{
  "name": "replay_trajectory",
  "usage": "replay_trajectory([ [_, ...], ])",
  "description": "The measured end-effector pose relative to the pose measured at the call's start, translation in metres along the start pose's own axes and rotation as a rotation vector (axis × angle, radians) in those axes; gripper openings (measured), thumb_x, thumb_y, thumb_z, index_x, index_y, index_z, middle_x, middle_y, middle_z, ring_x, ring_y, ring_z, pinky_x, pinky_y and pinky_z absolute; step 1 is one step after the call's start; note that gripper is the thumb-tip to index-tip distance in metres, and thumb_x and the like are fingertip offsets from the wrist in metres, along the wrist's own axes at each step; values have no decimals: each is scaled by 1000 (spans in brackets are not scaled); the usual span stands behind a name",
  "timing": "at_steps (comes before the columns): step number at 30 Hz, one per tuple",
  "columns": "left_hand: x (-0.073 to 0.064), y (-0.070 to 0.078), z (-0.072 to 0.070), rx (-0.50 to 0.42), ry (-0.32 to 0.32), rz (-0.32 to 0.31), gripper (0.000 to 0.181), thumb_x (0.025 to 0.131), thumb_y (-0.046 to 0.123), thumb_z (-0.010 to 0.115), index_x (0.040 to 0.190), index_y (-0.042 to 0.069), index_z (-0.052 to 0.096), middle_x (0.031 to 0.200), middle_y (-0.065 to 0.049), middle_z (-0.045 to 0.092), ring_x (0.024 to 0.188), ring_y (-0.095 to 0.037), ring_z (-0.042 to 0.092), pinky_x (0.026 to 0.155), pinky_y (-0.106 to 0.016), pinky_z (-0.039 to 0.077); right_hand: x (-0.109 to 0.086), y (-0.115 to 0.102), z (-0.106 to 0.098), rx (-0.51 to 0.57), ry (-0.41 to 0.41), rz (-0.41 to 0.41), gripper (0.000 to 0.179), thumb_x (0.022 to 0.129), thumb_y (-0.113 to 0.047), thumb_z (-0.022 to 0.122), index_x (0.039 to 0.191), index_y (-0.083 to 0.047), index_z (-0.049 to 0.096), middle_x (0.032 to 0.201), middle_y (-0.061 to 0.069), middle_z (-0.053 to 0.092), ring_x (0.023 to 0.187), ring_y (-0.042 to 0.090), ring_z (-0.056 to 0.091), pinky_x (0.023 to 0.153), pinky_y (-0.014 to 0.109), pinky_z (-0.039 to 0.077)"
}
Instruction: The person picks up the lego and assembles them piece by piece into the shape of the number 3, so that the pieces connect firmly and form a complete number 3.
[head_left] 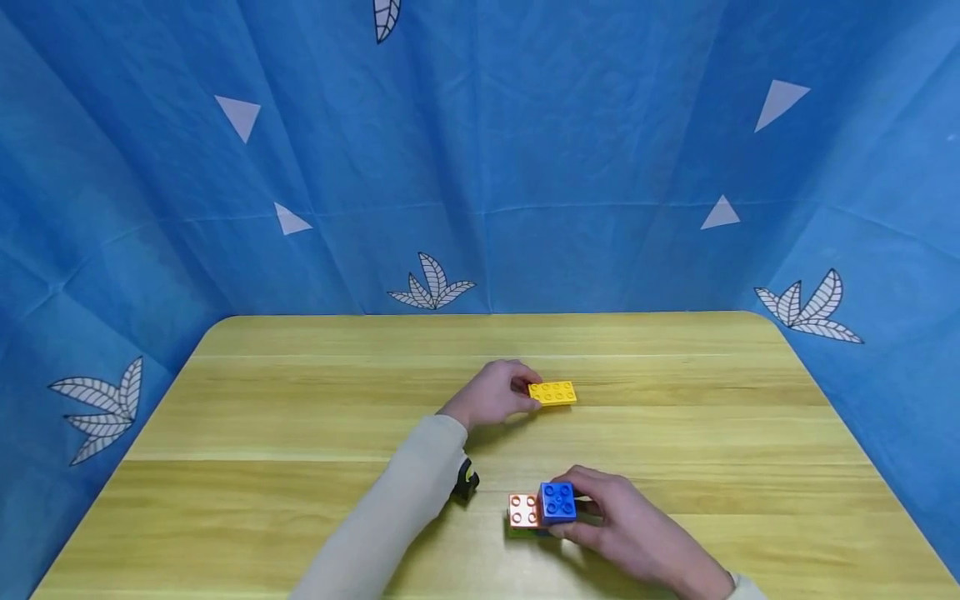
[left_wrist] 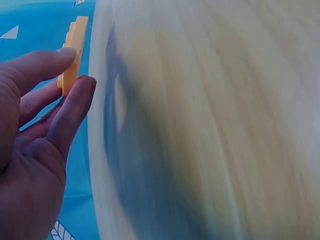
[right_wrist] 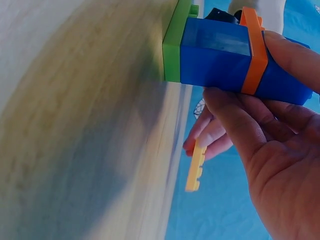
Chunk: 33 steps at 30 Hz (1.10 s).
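We see the yellow brick (head_left: 552,393) just right of the frame's centre and below mid-height, its left end within the fingertips of the left hand (head_left: 493,393) and most of its length reaching out to the right of them. That hand is grasping it, thumb and fingers closed only as far as the brick's thickness or width allows; we cannot tell which from the head view. In both wrist views we find the brick raised off the worktop (head_left: 300,417). Its studs face up and its long axis runs left to right across the head view, while in the left wrist view that axis stands nearly upright, leaning a little to the right at the top, with studs toward the left.

Lower in the frame, right of centre, our right hand (head_left: 626,527) grasps a stack from its right side, thumb and fingers on opposite faces. From the right wrist we read its layers: a green plate (right_wrist: 172,52), a lower blue block (right_wrist: 215,57), an orange plate (right_wrist: 255,55) and an upper blue block (right_wrist: 282,82). The stack's long axis lies almost level there, green end leftward; in the head view the orange plate juts left from under the upper blue block.
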<state>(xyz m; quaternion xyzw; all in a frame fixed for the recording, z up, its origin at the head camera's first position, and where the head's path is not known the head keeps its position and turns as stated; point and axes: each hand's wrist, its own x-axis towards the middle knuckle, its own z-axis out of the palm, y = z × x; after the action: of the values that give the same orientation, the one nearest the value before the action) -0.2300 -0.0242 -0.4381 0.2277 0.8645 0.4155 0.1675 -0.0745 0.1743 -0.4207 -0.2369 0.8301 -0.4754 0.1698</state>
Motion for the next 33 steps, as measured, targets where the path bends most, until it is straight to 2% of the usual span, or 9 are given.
replay_trajectory([
  [8, -9, -3, -8, -31, -7, -11, 34, 87, 11, 76, 120, 8, 68, 110, 2, 63, 95, -12, 59, 83, -24, 51, 1, 1, -1, 0, -2, 8, 26, 93, -35, 69, 114, -20, 64, 106, -11, 62, 104, 11, 61, 90, 28, 51],
  [20, -21, -11, -22, -5, 2, -17, 35, 87, 14, 77, 120, 8, 68, 111, 1, 64, 97, -14, 59, 86, -26, 51, 4, 3, 0, 15, 16, -57, 25, 92, -33, 70, 113, -21, 65, 105, -11, 63, 105, 12, 62, 92, 29, 50],
  [33, -37, -16, -23, 11, -24, -45, 34, 87, 15, 76, 119, 8, 68, 110, 1, 66, 96, -13, 59, 85, -28, 52, 1, 7, 1, 28, 33, -83, 25, 91, -31, 71, 114, -21, 66, 105, -11, 63, 104, 12, 62, 93, 30, 50],
])
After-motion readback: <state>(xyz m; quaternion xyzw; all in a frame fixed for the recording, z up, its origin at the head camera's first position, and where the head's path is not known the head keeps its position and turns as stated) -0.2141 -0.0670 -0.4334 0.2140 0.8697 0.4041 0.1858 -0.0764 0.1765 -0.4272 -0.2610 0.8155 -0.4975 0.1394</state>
